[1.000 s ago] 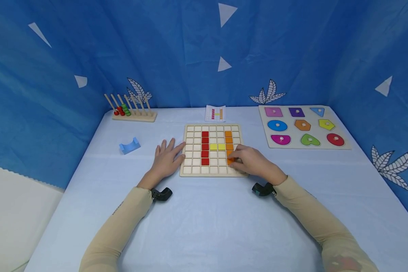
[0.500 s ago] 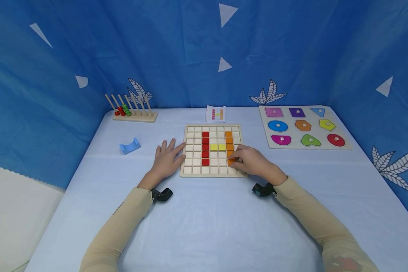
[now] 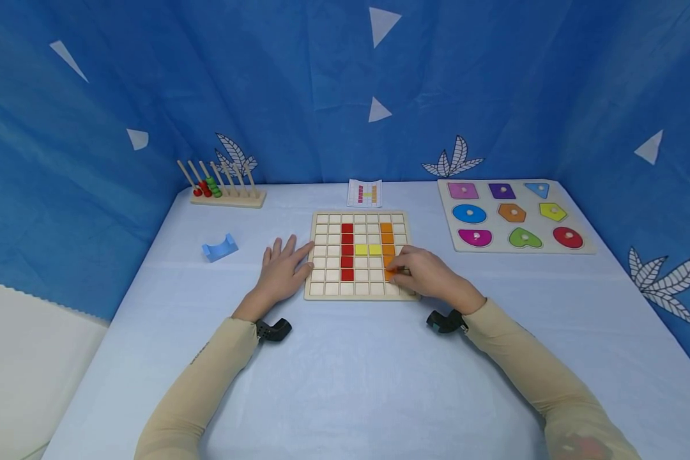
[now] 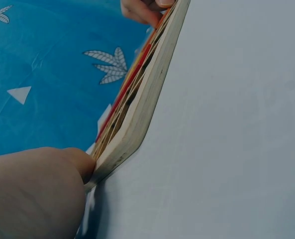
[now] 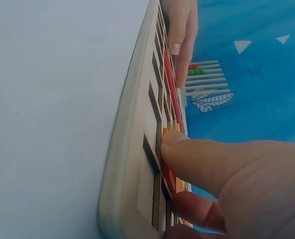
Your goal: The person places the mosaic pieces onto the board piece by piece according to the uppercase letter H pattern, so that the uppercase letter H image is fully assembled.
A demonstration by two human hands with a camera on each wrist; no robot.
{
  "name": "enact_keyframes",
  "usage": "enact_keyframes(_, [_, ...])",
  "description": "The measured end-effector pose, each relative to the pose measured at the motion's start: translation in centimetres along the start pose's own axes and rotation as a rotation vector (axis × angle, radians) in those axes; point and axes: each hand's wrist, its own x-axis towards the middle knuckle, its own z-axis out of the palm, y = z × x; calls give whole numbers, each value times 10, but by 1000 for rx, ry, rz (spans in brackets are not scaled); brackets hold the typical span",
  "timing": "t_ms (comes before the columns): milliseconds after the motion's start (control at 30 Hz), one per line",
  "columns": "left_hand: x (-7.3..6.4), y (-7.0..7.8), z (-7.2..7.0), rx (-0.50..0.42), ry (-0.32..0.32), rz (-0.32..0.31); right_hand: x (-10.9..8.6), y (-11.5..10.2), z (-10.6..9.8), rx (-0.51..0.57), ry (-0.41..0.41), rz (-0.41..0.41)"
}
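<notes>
A wooden grid board lies on the table with a column of red tiles, two yellow tiles and a column of orange tiles. My right hand reaches over the board's right side and pinches the lowest orange tile at its cell. The right wrist view shows the thumb on that tile, with curled fingers close by. At the left edge, my left hand lies flat with fingers spread. Its thumb and index finger touch the board's rim, and the thumb shows at a corner in the left wrist view.
Behind the board lies a pattern card. A blue curved block is left of my left hand. A bead counting rack stands at the back left, and a shape puzzle board lies at the back right. Blue cloth hangs behind.
</notes>
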Motion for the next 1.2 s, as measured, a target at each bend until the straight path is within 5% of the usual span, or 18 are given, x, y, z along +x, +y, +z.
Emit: enact_keyframes(1200, [0, -1, 1, -3, 2, -2, -1, -1, -1, 2, -15, 13])
